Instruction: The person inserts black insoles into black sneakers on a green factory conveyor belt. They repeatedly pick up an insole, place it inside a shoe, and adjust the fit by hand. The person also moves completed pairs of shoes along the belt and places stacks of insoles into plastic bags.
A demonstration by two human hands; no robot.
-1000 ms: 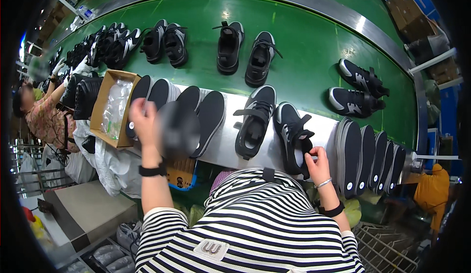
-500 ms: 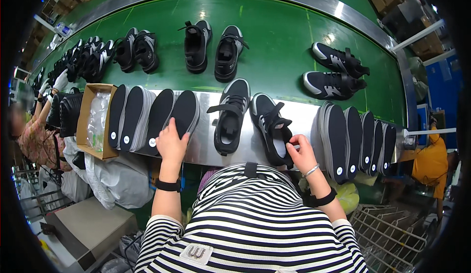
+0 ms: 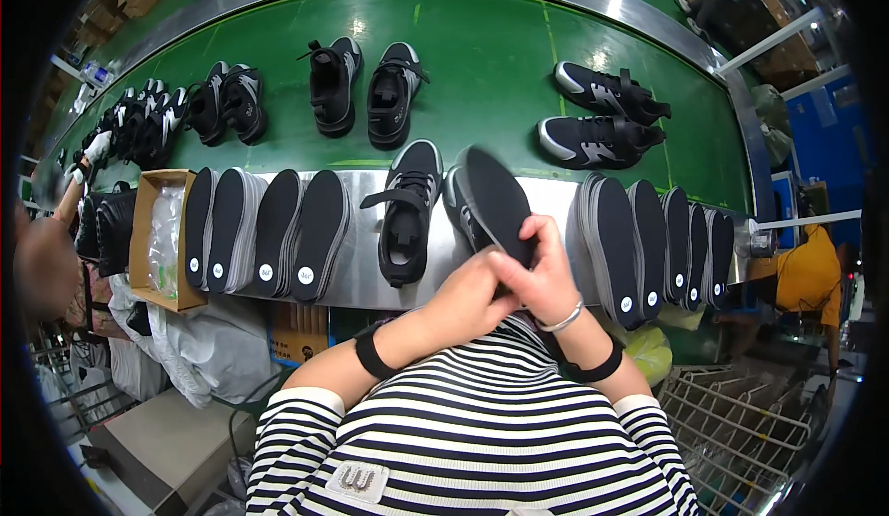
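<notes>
A: Both hands are up at the near edge of the steel table (image 3: 370, 280). The right hand (image 3: 546, 270) grasps a black insole (image 3: 495, 203) by its heel end, fingers curled around it, the sole tilted up and away over a black shoe (image 3: 463, 215).

B: And the left hand (image 3: 468, 298)?

A: Tucked in beside the right, touching it. It seems to pinch the same insole from below, though the right hand hides its fingertips, so I can't say for sure.

B: So which step is this?

A: I'd judge it as fitting the insole into that shoe. The toe end hangs over the shoe's opening, not yet seated.

B: What does the next move call for?

A: Probably feeding the toe down into the opening and pressing the heel flat, with one hand steadying the shoe.

B: Anything nearby?

A: Its strapped mate (image 3: 407, 215) stands just to the left. Stacks of insoles (image 3: 278, 229) line the table on the left, more stacks (image 3: 648, 238) on the right, and finished pairs sit on the green conveyor (image 3: 482, 81) beyond.
</notes>
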